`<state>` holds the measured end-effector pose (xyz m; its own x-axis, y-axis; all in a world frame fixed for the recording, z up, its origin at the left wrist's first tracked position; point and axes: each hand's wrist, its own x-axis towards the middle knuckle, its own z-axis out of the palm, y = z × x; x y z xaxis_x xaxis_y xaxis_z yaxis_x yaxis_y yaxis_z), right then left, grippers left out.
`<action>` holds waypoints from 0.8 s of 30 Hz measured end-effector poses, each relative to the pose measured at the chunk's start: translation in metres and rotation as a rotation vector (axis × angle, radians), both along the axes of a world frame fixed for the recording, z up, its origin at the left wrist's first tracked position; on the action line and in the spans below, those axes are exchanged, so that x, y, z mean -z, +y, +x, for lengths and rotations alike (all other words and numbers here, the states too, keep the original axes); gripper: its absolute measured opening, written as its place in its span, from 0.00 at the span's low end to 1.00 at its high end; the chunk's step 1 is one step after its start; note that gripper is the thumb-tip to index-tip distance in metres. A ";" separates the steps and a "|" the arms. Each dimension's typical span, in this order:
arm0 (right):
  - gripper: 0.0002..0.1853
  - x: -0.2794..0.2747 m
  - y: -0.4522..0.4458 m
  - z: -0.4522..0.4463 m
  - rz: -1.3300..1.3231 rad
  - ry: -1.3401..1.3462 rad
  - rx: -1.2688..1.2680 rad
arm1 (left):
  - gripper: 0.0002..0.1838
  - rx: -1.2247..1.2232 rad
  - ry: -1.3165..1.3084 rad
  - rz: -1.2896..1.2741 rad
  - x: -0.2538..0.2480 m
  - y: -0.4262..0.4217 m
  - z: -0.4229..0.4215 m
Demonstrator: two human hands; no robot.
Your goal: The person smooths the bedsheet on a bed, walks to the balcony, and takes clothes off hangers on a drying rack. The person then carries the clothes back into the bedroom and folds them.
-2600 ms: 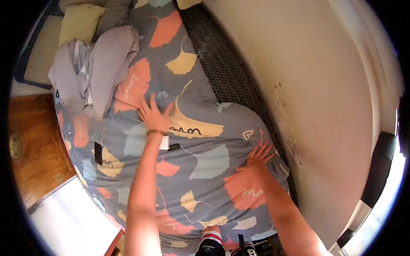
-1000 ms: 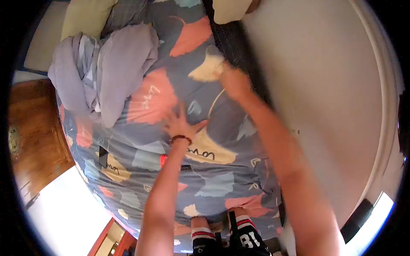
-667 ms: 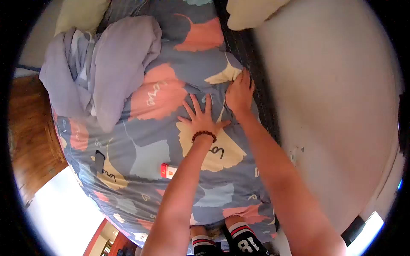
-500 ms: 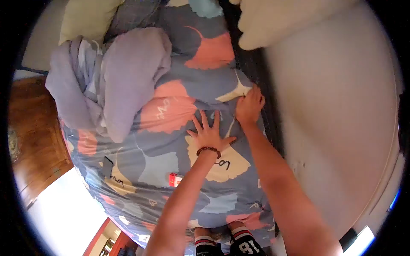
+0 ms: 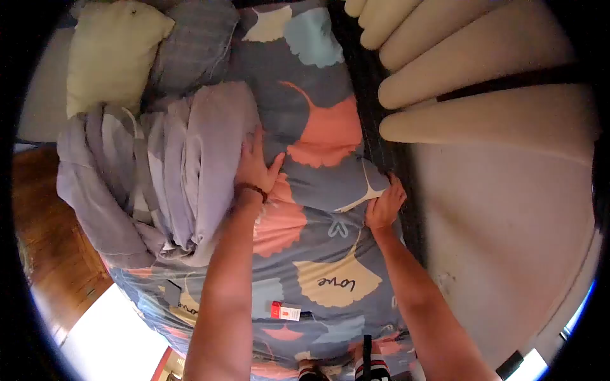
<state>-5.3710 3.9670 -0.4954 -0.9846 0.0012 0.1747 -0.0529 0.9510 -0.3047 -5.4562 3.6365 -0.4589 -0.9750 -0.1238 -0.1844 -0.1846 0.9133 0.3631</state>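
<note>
My left hand (image 5: 259,166), with a dark bead bracelet (image 5: 253,190) on its wrist, rests against the right side of the bunched lilac blanket (image 5: 210,140). Its thumb is spread away from the fingers, some of which are partly hidden by the folds. At the bed's right edge, my right hand (image 5: 385,206) has its fingers curled over the patterned bed sheet (image 5: 330,190). The sheet is dark grey with large coral, cream and pale blue leaf shapes. Small wrinkles run across it between the two hands.
A red and white box (image 5: 285,311) and a dark phone (image 5: 172,293) lie on the sheet. A pale yellow pillow (image 5: 117,57) and a grey pillow (image 5: 194,47) are at the far left. Beige padded cushions (image 5: 476,114) border the right side.
My left hand has moved from the middle of the sheet up and left to the blanket. The right hand stays at the sheet's edge. The whole view has shifted, showing more of the pillows.
</note>
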 end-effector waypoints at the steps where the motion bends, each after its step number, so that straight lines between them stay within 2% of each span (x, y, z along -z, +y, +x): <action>1: 0.30 -0.005 0.000 0.002 -0.003 -0.014 0.008 | 0.46 -0.006 0.022 0.028 -0.004 -0.001 0.001; 5: 0.29 -0.005 0.002 -0.001 -0.001 -0.024 0.025 | 0.48 -0.001 0.099 0.084 -0.004 -0.009 -0.001; 6: 0.30 -0.004 0.005 0.003 0.006 -0.045 -0.003 | 0.50 -0.002 0.102 0.275 0.004 -0.013 0.000; 9: 0.30 -0.016 0.012 -0.028 -0.017 -0.108 0.045 | 0.52 0.008 0.166 0.254 0.010 -0.015 0.004; 10: 0.27 -0.044 0.022 -0.062 -0.286 -0.462 0.061 | 0.52 0.002 0.178 0.259 0.024 -0.018 -0.006; 12: 0.25 -0.074 0.011 -0.103 -0.397 -0.532 -0.108 | 0.56 0.042 0.144 0.401 0.042 -0.021 0.004; 13: 0.25 -0.089 -0.006 -0.100 -0.398 -0.534 -0.098 | 0.56 0.049 0.138 0.403 0.041 -0.012 0.022; 14: 0.25 -0.101 -0.036 -0.124 -0.282 -0.415 -0.230 | 0.54 0.028 0.147 0.460 0.045 -0.013 0.017; 16: 0.25 -0.090 -0.053 -0.157 -0.177 -0.295 -0.356 | 0.54 0.014 0.110 0.486 0.051 -0.016 0.014; 18: 0.29 -0.050 -0.044 -0.187 -0.819 -0.356 -0.239 | 0.54 0.038 0.182 0.472 0.056 -0.020 0.013; 20: 0.34 -0.073 -0.071 -0.245 -0.929 -0.206 0.032 | 0.54 0.051 0.249 0.460 0.056 -0.018 0.018; 22: 0.40 -0.069 -0.103 -0.305 -0.462 -0.051 -0.099 | 0.55 0.021 0.170 0.597 0.057 -0.019 0.016; 24: 0.49 -0.047 -0.130 -0.349 -0.165 -0.251 0.038 | 0.55 0.016 0.143 0.581 0.057 -0.019 0.019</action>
<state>-5.7203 3.8372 -0.4482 -0.9957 0.0469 -0.0796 0.0781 0.8874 -0.4544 -5.4369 3.6176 -0.5157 -0.9961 -0.0275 -0.0840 -0.0850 0.5602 0.8240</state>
